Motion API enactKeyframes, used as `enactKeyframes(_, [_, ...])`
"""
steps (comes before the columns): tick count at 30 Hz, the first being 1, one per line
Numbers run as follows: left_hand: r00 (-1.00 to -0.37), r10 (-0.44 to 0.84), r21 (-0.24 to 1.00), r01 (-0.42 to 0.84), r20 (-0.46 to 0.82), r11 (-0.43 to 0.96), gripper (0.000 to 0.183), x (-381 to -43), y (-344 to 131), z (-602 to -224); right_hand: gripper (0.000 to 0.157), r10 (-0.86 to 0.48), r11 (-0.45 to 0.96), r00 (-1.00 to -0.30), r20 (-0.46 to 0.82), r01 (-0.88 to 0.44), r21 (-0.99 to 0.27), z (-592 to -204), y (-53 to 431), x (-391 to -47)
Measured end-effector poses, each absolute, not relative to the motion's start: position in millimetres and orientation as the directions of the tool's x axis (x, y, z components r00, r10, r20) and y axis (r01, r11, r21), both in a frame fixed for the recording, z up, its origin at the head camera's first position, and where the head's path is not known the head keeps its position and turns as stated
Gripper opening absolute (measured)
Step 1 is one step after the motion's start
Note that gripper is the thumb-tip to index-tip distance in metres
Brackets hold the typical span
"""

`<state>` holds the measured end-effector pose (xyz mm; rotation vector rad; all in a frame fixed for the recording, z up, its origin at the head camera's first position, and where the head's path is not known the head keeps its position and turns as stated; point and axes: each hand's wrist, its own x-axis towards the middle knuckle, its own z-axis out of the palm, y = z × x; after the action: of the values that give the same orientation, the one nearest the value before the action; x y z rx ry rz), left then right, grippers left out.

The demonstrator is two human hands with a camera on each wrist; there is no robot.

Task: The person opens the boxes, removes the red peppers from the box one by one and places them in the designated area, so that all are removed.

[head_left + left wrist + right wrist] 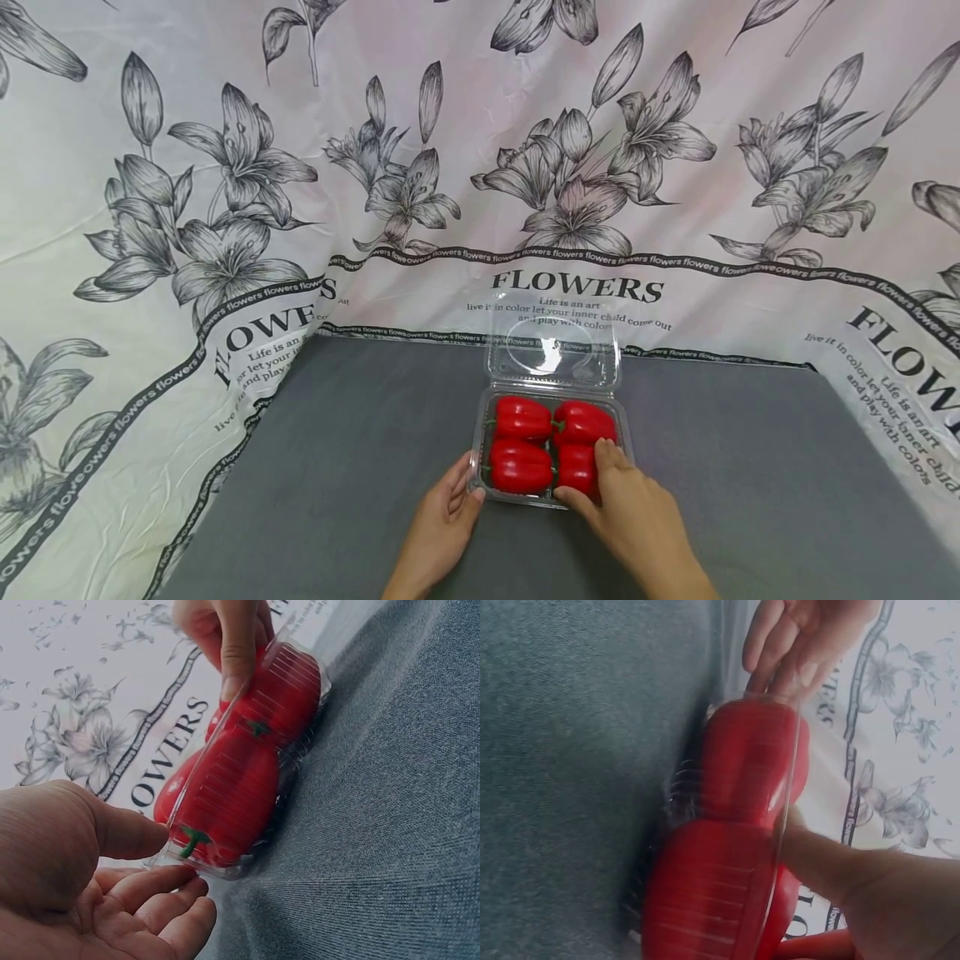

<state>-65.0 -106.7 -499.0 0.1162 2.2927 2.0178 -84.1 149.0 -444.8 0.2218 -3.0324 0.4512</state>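
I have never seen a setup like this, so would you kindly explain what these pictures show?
There is no machine here, only a person working bare-handed. The wide picture comes from a camera worn on the head; the other two come from cameras on the left and right wrists, so they look tilted. On the grey surface stands a clear plastic box with its lid open and four red bell peppers inside. The left hand holds the box at its near left corner, while the right hand grips the near right pepper. Behind hangs a white cloth printed with flowers.
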Motion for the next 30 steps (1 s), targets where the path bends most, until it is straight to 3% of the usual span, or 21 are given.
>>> enactKeyframes(14, [-0.993,0.116,0.993,-0.001,-0.014,0.119,0.06,-66.4,-107.6,-498.6,0.09,-0.126,0.963,-0.989,0.07,-0.139,-0.23,-441.6,143.6,-88.8])
enactKeyframes(30, [-0.992,0.128,0.993,0.011,-0.004,0.115,0.06,-67.4,-108.7,-497.2,0.075,-0.112,0.939,-0.988,0.108,-0.141,-0.315,-443.6,145.3,-91.4])
